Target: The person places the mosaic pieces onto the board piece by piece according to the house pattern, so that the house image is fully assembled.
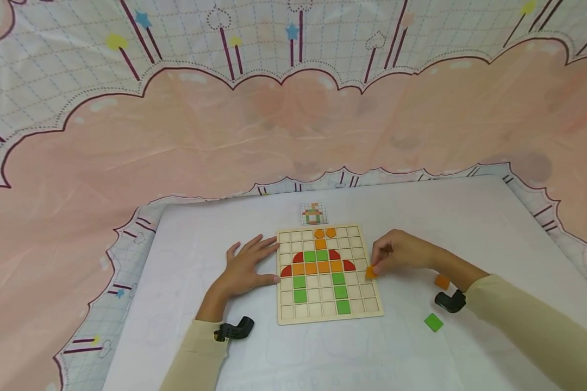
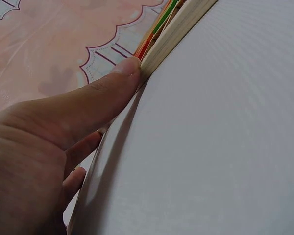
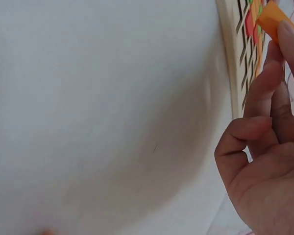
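Note:
A wooden grid board (image 1: 314, 312) lies on the white table, with orange, green and red flat tiles set in some of its squares. My left hand (image 1: 247, 269) is spread at the board's left side; in the left wrist view its thumb (image 2: 103, 95) touches the board's edge. Between thumb and fingertips, my right hand (image 1: 403, 251) pinches an orange square tile (image 1: 370, 272) at the board's right edge. The same orange tile (image 3: 273, 20) shows tilted in the right wrist view, held above the table. Two red pieces sit at each side of the pattern.
A small pattern card (image 1: 314, 213) lies just beyond the board's far edge. A loose orange tile (image 1: 442, 281) is beside the right wrist, and a loose green tile (image 1: 433, 322) lies nearer. A patterned pink cloth (image 1: 225, 136) extends behind the white table (image 1: 200, 228).

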The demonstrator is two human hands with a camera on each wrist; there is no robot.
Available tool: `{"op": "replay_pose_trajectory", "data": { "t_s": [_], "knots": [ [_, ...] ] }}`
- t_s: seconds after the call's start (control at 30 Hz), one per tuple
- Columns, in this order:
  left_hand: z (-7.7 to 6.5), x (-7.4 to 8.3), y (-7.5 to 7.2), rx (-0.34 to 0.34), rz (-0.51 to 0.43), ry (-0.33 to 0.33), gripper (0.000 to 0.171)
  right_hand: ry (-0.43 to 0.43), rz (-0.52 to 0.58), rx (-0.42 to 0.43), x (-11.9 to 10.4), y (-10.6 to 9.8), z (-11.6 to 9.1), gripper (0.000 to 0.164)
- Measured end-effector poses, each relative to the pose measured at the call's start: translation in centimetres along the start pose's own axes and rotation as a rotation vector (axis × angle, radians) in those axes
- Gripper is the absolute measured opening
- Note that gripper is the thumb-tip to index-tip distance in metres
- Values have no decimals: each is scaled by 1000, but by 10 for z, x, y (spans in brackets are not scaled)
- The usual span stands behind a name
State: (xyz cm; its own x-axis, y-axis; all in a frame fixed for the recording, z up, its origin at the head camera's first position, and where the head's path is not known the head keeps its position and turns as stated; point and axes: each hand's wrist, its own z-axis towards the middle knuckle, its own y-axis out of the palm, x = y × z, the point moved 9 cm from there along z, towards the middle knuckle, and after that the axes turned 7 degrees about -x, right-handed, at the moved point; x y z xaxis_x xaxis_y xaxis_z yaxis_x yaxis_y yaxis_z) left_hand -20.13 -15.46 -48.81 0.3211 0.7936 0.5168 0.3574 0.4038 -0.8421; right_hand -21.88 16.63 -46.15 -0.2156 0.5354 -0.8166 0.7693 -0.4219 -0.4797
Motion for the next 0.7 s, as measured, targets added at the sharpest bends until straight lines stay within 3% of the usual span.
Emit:
{"op": "replay_pose_trajectory", "data": {
  "t_s": [0.7],
  "knots": [
    [1, -3, 2, 1, 10, -5, 86, -35, 14, -24, -39, 50, 40, 14]
  ]
}}
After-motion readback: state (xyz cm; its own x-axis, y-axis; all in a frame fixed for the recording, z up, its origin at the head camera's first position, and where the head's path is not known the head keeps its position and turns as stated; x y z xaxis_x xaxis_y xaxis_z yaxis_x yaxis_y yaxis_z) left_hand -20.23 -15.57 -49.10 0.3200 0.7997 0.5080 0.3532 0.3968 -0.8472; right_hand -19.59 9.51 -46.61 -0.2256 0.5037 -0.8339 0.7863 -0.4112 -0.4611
